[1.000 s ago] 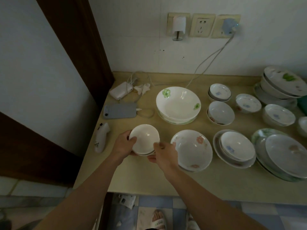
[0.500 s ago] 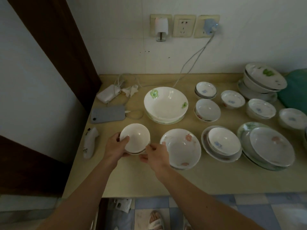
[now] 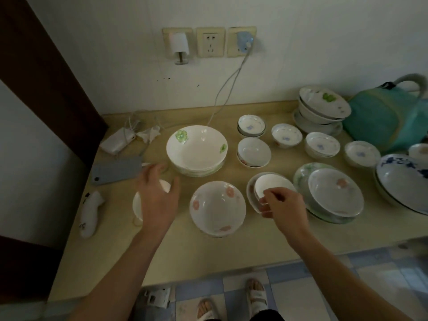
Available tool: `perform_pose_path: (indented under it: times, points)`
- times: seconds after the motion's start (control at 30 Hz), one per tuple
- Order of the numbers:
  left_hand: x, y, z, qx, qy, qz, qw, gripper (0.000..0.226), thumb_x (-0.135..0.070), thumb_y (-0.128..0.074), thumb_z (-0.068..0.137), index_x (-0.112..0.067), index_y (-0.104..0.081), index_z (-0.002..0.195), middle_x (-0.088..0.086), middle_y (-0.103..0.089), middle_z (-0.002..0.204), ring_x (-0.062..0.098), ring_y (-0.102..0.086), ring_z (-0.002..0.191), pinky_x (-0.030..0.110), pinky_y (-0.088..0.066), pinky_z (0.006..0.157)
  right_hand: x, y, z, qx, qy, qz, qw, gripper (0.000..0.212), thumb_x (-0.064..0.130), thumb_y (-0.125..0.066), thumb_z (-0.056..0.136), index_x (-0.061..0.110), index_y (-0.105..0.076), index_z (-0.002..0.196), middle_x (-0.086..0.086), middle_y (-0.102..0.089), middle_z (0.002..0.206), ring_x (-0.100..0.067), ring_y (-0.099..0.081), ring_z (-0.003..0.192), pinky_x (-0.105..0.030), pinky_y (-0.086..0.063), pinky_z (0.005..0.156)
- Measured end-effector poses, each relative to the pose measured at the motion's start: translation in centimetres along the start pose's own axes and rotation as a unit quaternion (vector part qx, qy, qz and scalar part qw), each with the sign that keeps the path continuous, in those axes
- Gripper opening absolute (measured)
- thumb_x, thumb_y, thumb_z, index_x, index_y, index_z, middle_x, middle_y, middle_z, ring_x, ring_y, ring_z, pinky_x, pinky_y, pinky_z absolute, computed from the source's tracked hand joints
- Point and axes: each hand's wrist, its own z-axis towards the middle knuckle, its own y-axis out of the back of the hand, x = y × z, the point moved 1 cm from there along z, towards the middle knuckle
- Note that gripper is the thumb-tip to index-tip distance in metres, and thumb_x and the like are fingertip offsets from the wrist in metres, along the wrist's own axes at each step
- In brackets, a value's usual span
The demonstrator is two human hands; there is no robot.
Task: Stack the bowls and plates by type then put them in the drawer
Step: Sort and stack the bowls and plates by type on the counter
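Two hands of mine are out over the counter (image 3: pixel 208 258), well apart from each other. My left hand (image 3: pixel 158 200) hovers with its fingers spread and loose, gripping nothing, above a small white bowl (image 3: pixel 139 205) that sits on the counter and shows only at the hand's edges. Taking the pink-flowered bowl (image 3: pixel 217 208) near the counter's front as my landmark, that small white bowl lies just to its left. My right hand (image 3: pixel 282 208) is to the landmark's right, thumb and fingers pinching the near rim of another small white bowl (image 3: pixel 272 185), which rests in a shallow plate (image 3: pixel 251 193). Behind the pink-flowered bowl stands a stack of large bowls with green flowers (image 3: pixel 196 150). Behind and to the right of it sits a small bowl with red marks (image 3: pixel 253 152), and further back a row of small blue-patterned bowls (image 3: pixel 251 125) runs off to the right. Far right of the landmark a wide bowl with a pink flower (image 3: pixel 335 194) lies on a green-rimmed plate (image 3: pixel 303 174), and beyond it is a blue-painted dish (image 3: pixel 403 181) (cut by the frame edge). At the back right, a pile of large bowls (image 3: pixel 323 110) stands beside a teal bag (image 3: pixel 384 119). Left of the landmark lie a grey phone (image 3: pixel 115 170) and a white handheld device (image 3: pixel 89 213).
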Motion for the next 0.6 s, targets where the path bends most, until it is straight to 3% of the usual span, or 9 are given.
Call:
perform_pose_path:
  times: [0.1, 0.2, 0.27, 0.3, 0.37, 0.43, 0.6]
  points:
    - [-4.2, -3.8, -0.9, 0.096, -0.011, -0.082, 0.992, 0.032, -0.02, -0.069, 0.093, -0.023, -0.06, 0.123, 0.002, -0.054, 0.127, 0.016, -0.061, 0.099, 0.018, -0.055, 0.077, -0.9, 3.2, 2.4, -0.072, 0.016, -0.065, 0.995, 0.011, 0.014, -0.062, 0.097, 0.016, -0.074, 0.096, -0.004, -0.076, 0.087, -0.02, -0.073, 0.074, -0.041, -0.063, 0.066]
    - [-7.3, -8.3, -2.2, 0.186, -0.023, -0.071, 0.98, 0.026, -0.024, -0.067, 0.094, -0.024, -0.062, 0.119, -0.005, -0.06, 0.117, 0.007, -0.062, 0.096, 0.011, -0.048, 0.072, -1.7, 5.8, 4.4, -0.092, 0.047, -0.174, 0.979, 0.015, 0.011, -0.061, 0.09, 0.014, -0.068, 0.078, 0.001, -0.064, 0.066, -0.015, -0.058, 0.063, -0.025, -0.04, 0.052]
    - [-8.8, -11.1, -3.0, 0.245, -0.012, -0.05, 0.968, 0.027, -0.03, -0.068, 0.093, -0.022, -0.063, 0.118, -0.003, -0.064, 0.111, 0.007, -0.062, 0.09, 0.02, -0.05, 0.076, -2.3, 6.8, 5.5, -0.075, 0.04, -0.226, 0.971, 0.025, 0.01, -0.062, 0.086, 0.015, -0.055, 0.063, 0.005, -0.048, 0.052, -0.012, -0.043, 0.052, -0.026, -0.029, 0.048]
    - [-9.3, -12.3, -3.3, 0.269, -0.004, -0.033, 0.962, 0.029, -0.033, -0.069, 0.092, -0.021, -0.063, 0.117, -0.002, -0.065, 0.111, 0.011, -0.062, 0.091, 0.028, -0.052, 0.081, -2.5, 7.2, 5.9, -0.06, 0.035, -0.245, 0.967, 0.024, 0.013, -0.063, 0.086, 0.015, -0.054, 0.064, 0.005, -0.048, 0.053, -0.012, -0.043, 0.052, -0.027, -0.029, 0.049]
    - [-9.9, -14.4, -3.8, 0.3, 0.012, 0.011, 0.954, 0.031, -0.034, -0.07, 0.091, -0.019, -0.063, 0.117, 0.001, -0.065, 0.112, 0.019, -0.062, 0.097, 0.038, -0.053, 0.089, -2.8, 7.6, 6.8, -0.023, 0.015, -0.269, 0.963, 0.008, 0.02, -0.065, 0.089, 0.014, -0.066, 0.083, 0.002, -0.063, 0.067, -0.016, -0.058, 0.066, -0.029, -0.041, 0.059]
    - [-10.3, -15.9, -3.9, 0.303, 0.023, 0.059, 0.951, 0.032, -0.033, -0.069, 0.091, -0.017, -0.062, 0.118, 0.004, -0.064, 0.114, 0.024, -0.062, 0.103, 0.044, -0.051, 0.092, -3.1, 7.7, 7.7, 0.02, -0.003, -0.275, 0.961, 0.019, 0.024, -0.065, 0.09, 0.009, -0.07, 0.1, -0.007, -0.072, 0.085, -0.026, -0.068, 0.082, -0.034, -0.054, 0.075]
    - [-10.6, -17.8, -3.8, 0.28, 0.047, 0.143, 0.948, 0.025, -0.028, -0.067, 0.093, -0.015, -0.065, 0.114, 0.005, -0.068, 0.111, 0.026, -0.063, 0.102, 0.044, -0.052, 0.091, -2.8, 7.3, 8.6, 0.07, -0.024, -0.27, 0.96, 0.022, 0.018, -0.058, 0.087, 0.01, -0.069, 0.104, -0.015, -0.071, 0.096, -0.034, -0.07, 0.087, -0.046, -0.059, 0.084]
